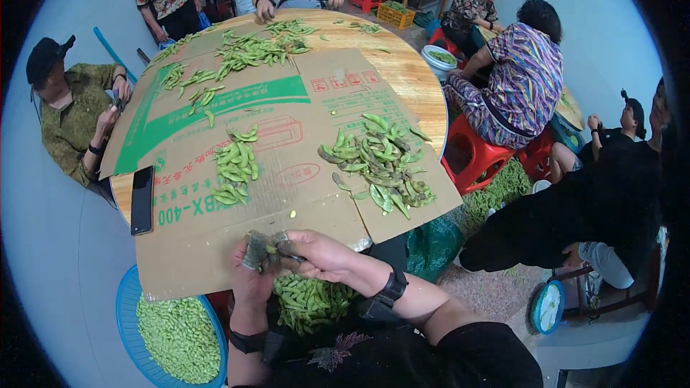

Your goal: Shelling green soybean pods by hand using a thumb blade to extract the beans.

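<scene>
My left hand (251,276) and my right hand (320,253) meet at the near edge of the flattened cardboard (323,223). Dark, worn coverings wrap some of the fingers. Both hands pinch a small green bean pod (272,249), mostly hidden by the fingers. Beyond them lie one pile of green bean pods (236,169) and, to the right, a larger pile of green and browned pods (381,162). More pods (313,302) rest in my lap below the hands. At lower left, a blue plastic basket (123,302) holds shelled green beans (176,338).
A black phone (142,201) lies at the left of the round wooden table (402,65). More pods (251,50) are heaped toward the far side. Several people sit or stand around, one on a red stool (478,154). Pods and shells (503,190) cover floor at right.
</scene>
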{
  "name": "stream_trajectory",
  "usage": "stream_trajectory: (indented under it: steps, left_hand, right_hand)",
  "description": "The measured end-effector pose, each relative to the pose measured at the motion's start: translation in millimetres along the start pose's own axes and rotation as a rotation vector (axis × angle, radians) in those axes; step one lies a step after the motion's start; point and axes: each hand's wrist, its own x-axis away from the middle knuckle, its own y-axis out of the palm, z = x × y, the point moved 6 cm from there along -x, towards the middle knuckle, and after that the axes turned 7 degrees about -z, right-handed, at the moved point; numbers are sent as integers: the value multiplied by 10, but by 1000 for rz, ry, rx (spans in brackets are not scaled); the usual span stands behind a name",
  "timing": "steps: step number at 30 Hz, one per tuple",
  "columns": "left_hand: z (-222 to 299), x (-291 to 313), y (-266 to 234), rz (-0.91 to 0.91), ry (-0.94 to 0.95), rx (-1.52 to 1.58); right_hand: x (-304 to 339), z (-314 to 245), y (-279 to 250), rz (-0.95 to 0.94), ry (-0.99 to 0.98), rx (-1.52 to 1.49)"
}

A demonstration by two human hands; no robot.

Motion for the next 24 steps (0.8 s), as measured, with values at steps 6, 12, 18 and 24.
stream_trajectory:
  steps: [6,12,18,24]
  left_hand:
    - [-67,20,12,75,-65,-76]
    - [12,98,-9,54,150,-39]
    - [183,85,-33,59,161,-572]
    - [428,115,160,105,342,-1086]
  right_hand:
    - [11,-183,78,161,-200,160]
    - [-132,-107,-35,239,-180,190]
    - [-144,-147,-131,313,-199,936]
    - [-135,-542,61,339,-412,1126]
